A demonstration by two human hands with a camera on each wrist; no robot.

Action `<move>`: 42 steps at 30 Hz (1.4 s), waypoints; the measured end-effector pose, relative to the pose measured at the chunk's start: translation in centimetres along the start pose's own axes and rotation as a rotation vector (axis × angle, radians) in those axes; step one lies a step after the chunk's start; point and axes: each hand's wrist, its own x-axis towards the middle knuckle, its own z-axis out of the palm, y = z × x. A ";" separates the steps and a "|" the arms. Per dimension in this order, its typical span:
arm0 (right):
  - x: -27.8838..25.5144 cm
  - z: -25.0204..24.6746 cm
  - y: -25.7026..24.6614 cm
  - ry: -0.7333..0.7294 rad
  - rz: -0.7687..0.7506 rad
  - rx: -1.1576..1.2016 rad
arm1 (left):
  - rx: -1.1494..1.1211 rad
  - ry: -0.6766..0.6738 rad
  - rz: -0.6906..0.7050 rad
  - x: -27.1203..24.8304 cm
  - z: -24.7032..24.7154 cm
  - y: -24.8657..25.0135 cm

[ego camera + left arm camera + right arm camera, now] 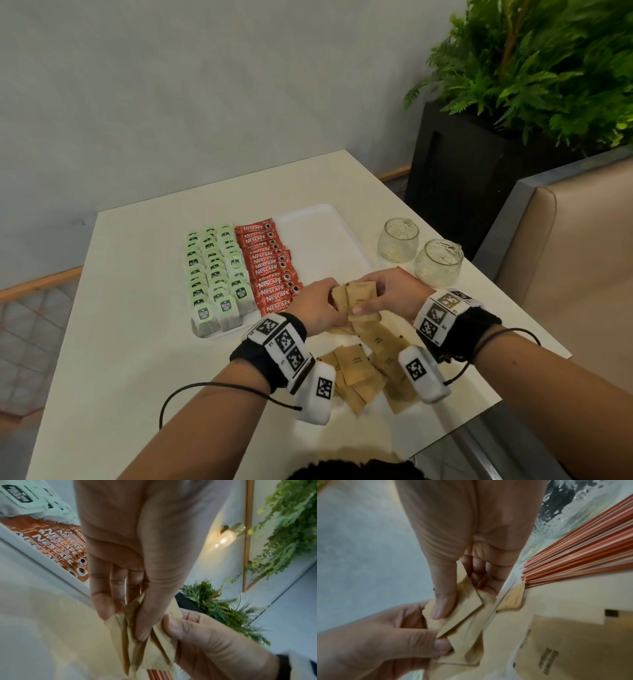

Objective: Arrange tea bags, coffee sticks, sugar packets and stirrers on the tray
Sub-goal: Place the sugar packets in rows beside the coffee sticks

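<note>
Both hands hold a small bunch of brown sugar packets (356, 298) just above the tray's near right part. My left hand (320, 306) pinches the bunch (137, 639) from the left with thumb and fingers. My right hand (383, 294) grips the same bunch (462, 616) from the right, thumb on top. The white tray (322, 240) carries rows of green tea bags (214, 270) on its left and red coffee sticks (270, 270) beside them. More sugar packets (363, 370) lie loose on the table under my wrists. Orange stirrers (573, 555) lie to the right.
Two empty glass jars (398, 240) (438, 262) stand right of the tray. A black planter (455, 178) with a fern and a beige seat (582, 246) flank the table's right side. The table edge (455, 431) runs close behind the loose packets.
</note>
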 end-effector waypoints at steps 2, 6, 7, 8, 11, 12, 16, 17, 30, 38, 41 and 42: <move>-0.1 -0.2 -0.2 -0.017 -0.007 -0.021 | -0.144 -0.081 -0.044 -0.1 -0.2 0.0; -0.1 -0.3 -0.4 -0.023 -0.017 0.030 | -0.579 -0.266 -0.081 -0.7 0.1 0.0; -0.1 -0.2 -0.5 -0.019 -0.024 0.052 | -0.721 -0.304 -0.084 -0.8 0.2 0.2; 0.0 -0.1 -0.6 -0.012 -0.032 0.073 | -0.829 -0.336 -0.084 -0.9 0.3 0.3; 0.3 0.4 -0.9 0.006 -0.052 0.140 | -0.984 -0.345 -0.083 -1.1 0.6 0.6; 0.4 0.6 -1.0 0.012 -0.058 0.170 | -1.027 -0.340 -0.077 -1.1 0.8 0.6; 0.8 1.0 -1.3 0.059 -0.069 0.233 | -1.154 -0.318 -0.128 -1.0 1.3 0.1; 0.9 1.0 -1.2 0.063 -0.082 0.232 | -1.157 -0.322 -0.145 -1.0 1.3 0.0; 2.2 -0.2 -2.5 0.169 -0.142 -0.012 | -0.937 -0.064 -0.101 -0.2 -0.1 -1.2; 4.8 -0.4 -2.6 0.145 -0.041 0.032 | -0.842 0.228 -0.057 1.9 -2.4 -1.5; 5.8 -1.0 -3.6 0.139 -0.043 -0.052 | -0.695 0.209 -0.012 2.9 -4.1 -1.3; 6.2 -1.2 -4.0 0.136 -0.046 -0.096 | -0.659 0.207 0.002 3.3 -4.6 -1.3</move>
